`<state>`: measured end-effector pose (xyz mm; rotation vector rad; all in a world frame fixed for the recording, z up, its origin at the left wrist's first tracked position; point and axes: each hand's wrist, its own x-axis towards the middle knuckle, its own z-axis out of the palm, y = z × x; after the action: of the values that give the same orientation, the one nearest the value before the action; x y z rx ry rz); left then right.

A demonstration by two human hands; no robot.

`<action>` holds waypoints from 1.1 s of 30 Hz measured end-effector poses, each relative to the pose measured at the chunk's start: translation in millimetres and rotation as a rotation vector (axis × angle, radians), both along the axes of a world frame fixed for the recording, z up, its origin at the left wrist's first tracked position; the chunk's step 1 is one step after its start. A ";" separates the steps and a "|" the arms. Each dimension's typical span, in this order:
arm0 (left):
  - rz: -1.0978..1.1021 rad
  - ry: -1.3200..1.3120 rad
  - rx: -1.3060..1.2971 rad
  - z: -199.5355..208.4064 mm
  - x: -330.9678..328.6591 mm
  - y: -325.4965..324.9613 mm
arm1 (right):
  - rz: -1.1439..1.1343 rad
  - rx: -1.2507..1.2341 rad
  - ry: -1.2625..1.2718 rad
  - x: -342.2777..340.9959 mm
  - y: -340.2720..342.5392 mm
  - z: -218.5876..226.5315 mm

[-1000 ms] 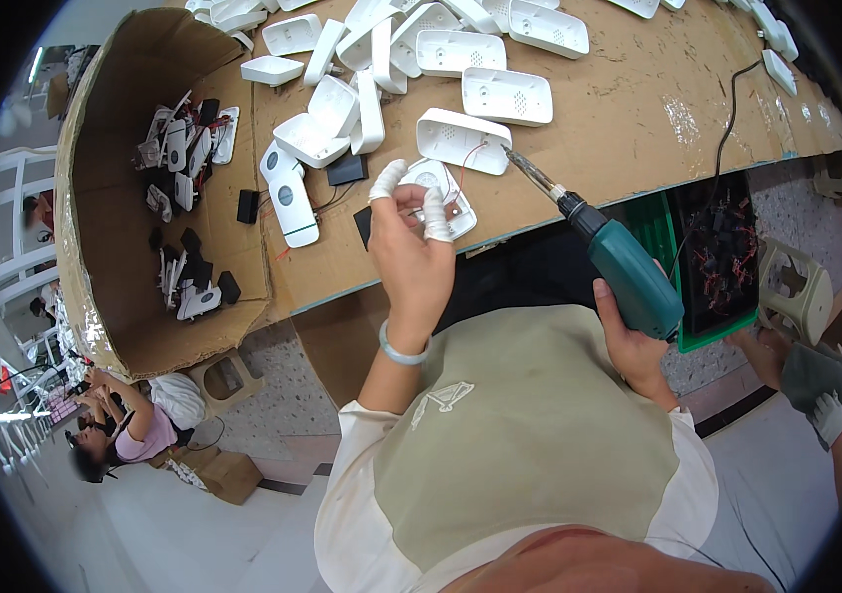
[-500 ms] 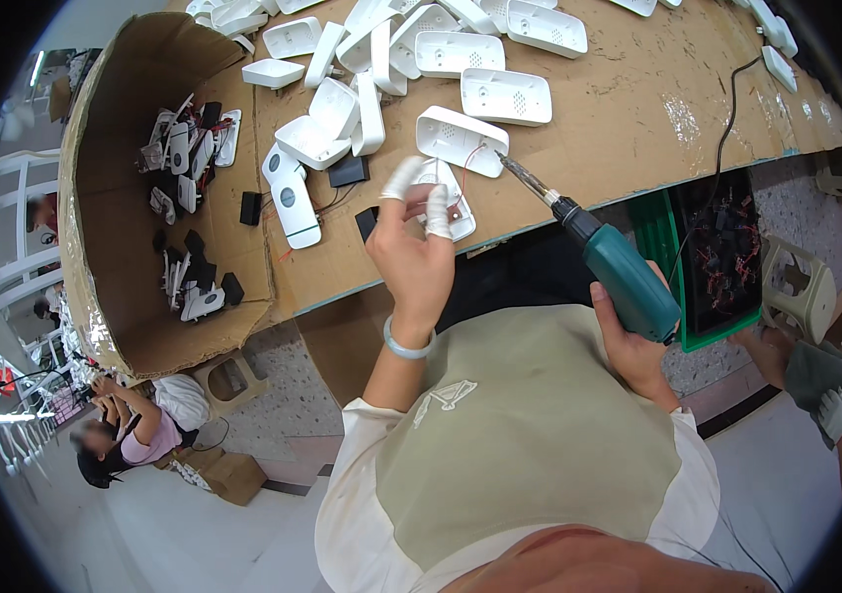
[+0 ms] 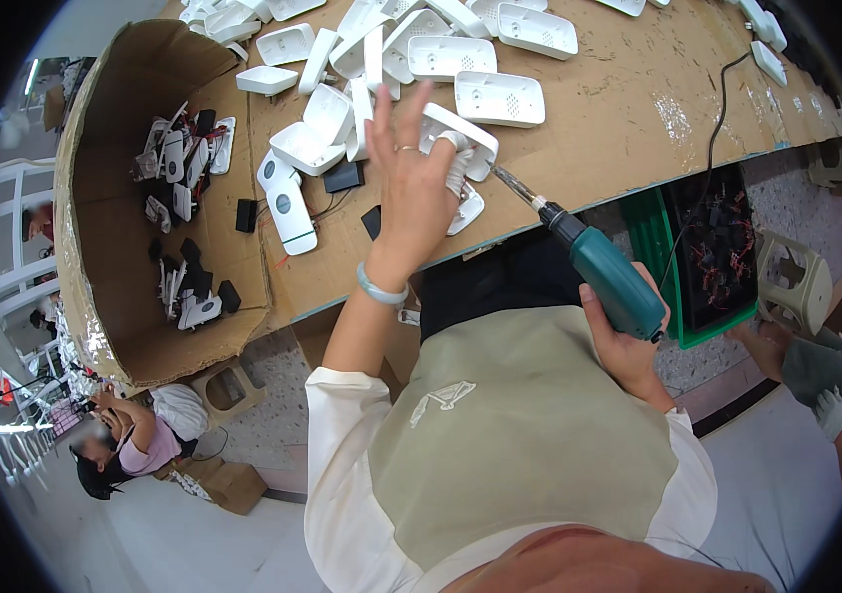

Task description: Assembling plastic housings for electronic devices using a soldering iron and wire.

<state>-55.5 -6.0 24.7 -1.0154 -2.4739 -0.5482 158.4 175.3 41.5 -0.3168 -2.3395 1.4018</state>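
My left hand (image 3: 419,188) reaches over the near table edge, wrapped fingertips pinched at a white plastic casing (image 3: 480,141) and its other fingers raised. The hand partly hides this tilted casing. Under it lies a white cover (image 3: 467,210), mostly hidden. My right hand (image 3: 622,341) is wrapped round a dark green electric screwdriver (image 3: 619,282). Its metal tip points up-left and appears to end beside the casing's near edge; contact cannot be made out. Left of my left hand lie a white two-part unit (image 3: 291,211) and a black box-shaped part (image 3: 344,177).
Several white casings (image 3: 451,57) cover the far table. A cardboard box (image 3: 95,198) at left holds wired parts. Below the table's right edge stands a green crate (image 3: 678,296) with black parts and red wires, beside a stool (image 3: 797,282). Other people sit at both sides.
My left hand has moved forward from the cover to the casing, which has turned and tilted. The screwdriver has shifted slightly left and down with my right hand.
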 end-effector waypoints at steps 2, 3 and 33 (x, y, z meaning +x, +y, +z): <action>-0.020 -0.034 -0.087 -4.1 -1.8 -4.2 | 0.009 -0.004 -0.001 -1.5 -1.7 1.4; -0.022 -0.059 -0.066 -8.7 -1.2 -5.3 | 0.013 -0.007 0.007 -1.9 -2.0 0.9; 0.290 -0.081 0.042 -18.2 32.7 22.9 | 0.119 -0.024 0.090 -49.2 14.3 -33.1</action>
<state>-22.9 16.9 6.5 -0.6135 -2.6067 -0.5534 109.2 189.7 8.4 -0.1200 -2.3029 1.4683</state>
